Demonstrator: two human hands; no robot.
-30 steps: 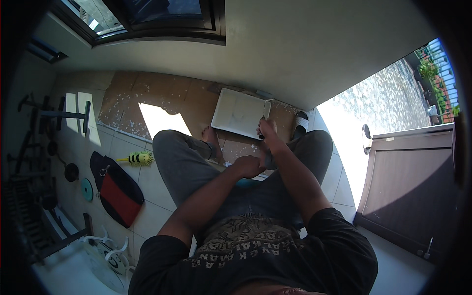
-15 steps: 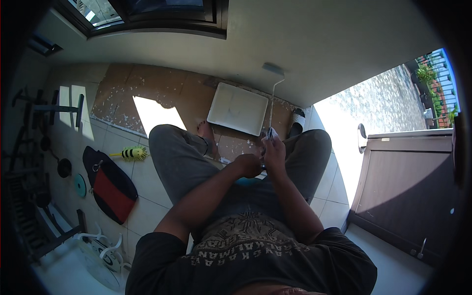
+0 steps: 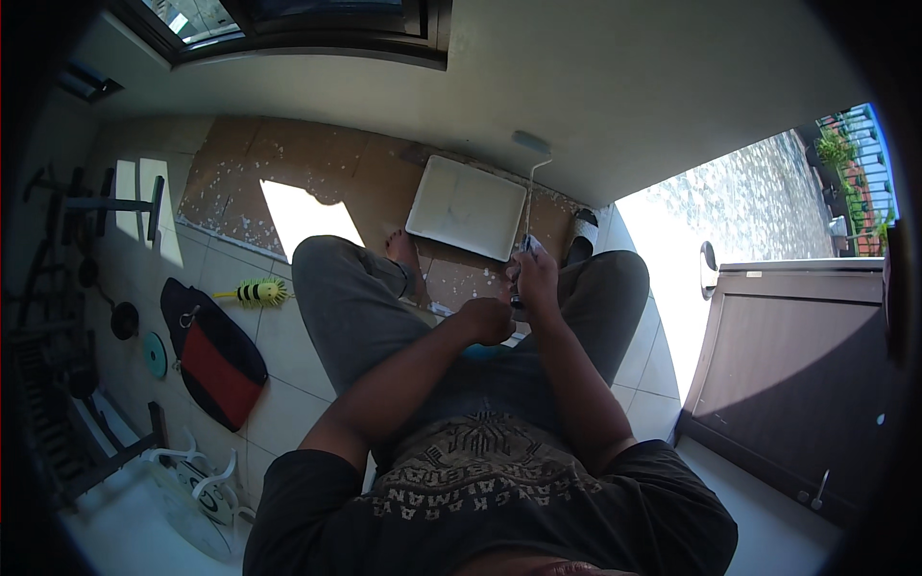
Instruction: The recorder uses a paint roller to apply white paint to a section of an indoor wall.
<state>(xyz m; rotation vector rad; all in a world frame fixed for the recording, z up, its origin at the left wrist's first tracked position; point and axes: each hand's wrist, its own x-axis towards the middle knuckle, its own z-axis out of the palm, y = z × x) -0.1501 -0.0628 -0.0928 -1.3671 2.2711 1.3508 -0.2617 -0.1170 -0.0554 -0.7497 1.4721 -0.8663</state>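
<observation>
- I've got R hand point(image 3: 533, 272) clamped on handle of paint roller point(image 3: 531, 142), its head up at wall point(image 3: 624, 115)
- L hand point(image 3: 490, 321) curled just beside R hand; can't tell if it's holding anything
- White tray point(image 3: 468, 206) on brown floor sheet point(image 3: 317, 158) w/ white specks, L of roller

A grey-headed paint roller point(image 3: 530, 192) with bent wire frame points forward beside a whitish rectangular tray point(image 3: 466, 207).

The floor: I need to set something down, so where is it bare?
Bare tiles lie between the bag and left leg, below the brush. More lie between the right leg and brown panel. Crowded: between the legs, with left hand, right hand and roller near the tray.
</observation>
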